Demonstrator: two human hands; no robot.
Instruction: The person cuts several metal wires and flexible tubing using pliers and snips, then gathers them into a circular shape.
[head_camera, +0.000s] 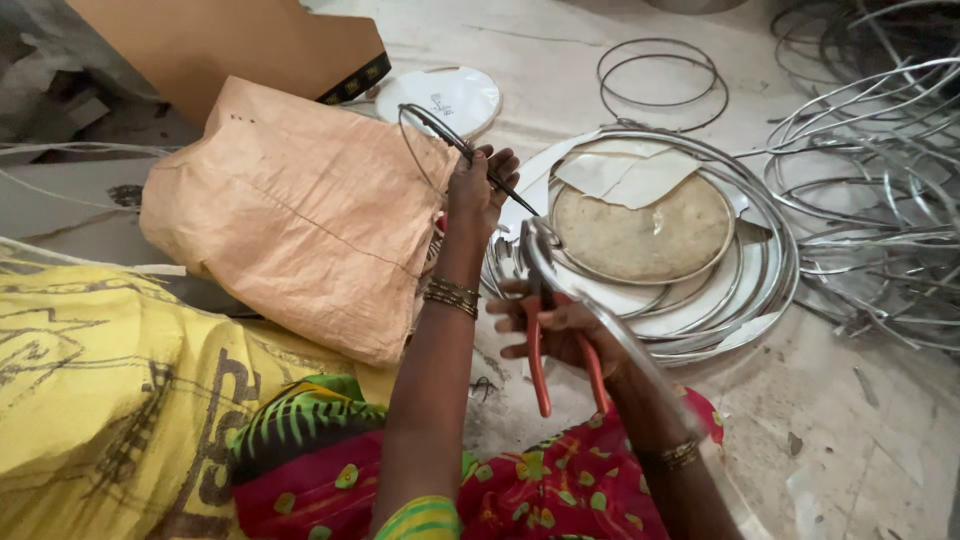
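My left hand (478, 185) is raised and grips a thin dark wire loop (432, 128) that curves up over a tan woven sack (300, 215). Lower down, my right hand (555, 325) holds red-handled pliers (565, 365), their jaws closed on a shiny metal band (545, 255) at the edge of a stack of round metal rings (750, 270). A round tan disc (645, 230) lies inside that stack, with white paper scraps on top. Bangles sit on both wrists.
Two loose wire rings (660, 80) lie on the grey floor at the back. A tangle of bent wire hoops (880, 170) fills the right side. A white round lid (450, 95) is behind the sack. Yellow printed cloth (100, 400) covers the lower left.
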